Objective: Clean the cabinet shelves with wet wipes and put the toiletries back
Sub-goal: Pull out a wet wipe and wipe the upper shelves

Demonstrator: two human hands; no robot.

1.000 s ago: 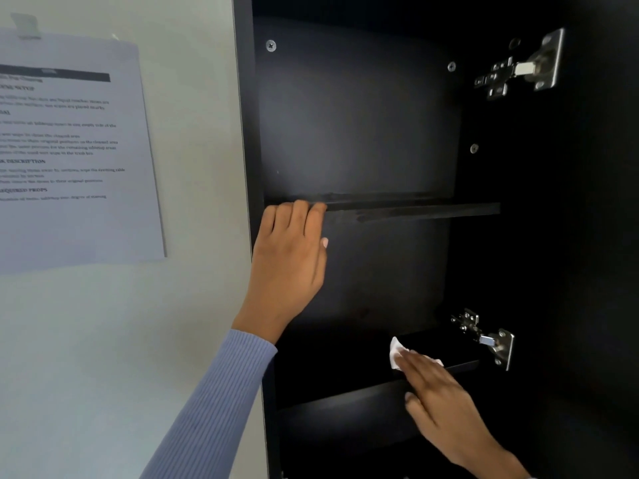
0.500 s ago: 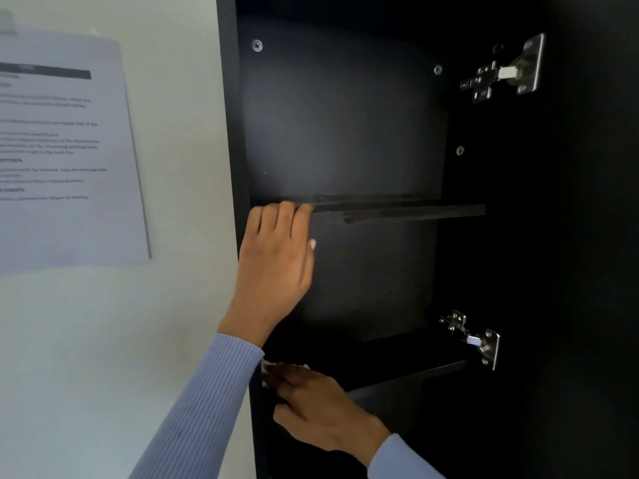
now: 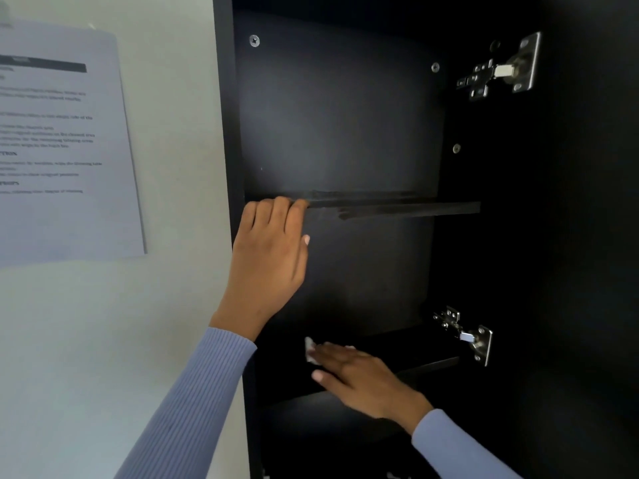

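Note:
A black wall cabinet stands open with two bare dark shelves. My left hand (image 3: 268, 250) hooks its fingers over the front edge of the upper shelf (image 3: 408, 207) at its left end. On the lower shelf (image 3: 425, 347), my right hand (image 3: 359, 382) lies flat and presses a white wet wipe (image 3: 308, 349) down near the left-middle; only the wipe's edge shows past my fingertips. No toiletries are in view.
Two metal door hinges sit on the cabinet's right wall, an upper hinge (image 3: 501, 69) and a lower hinge (image 3: 466, 335). A printed paper sheet (image 3: 58, 143) hangs on the pale wall left of the cabinet. The open door at the right is dark.
My right hand slid the wipe from the right of the lower shelf to its far left, then back toward the middle. My left hand stayed on the upper shelf edge.

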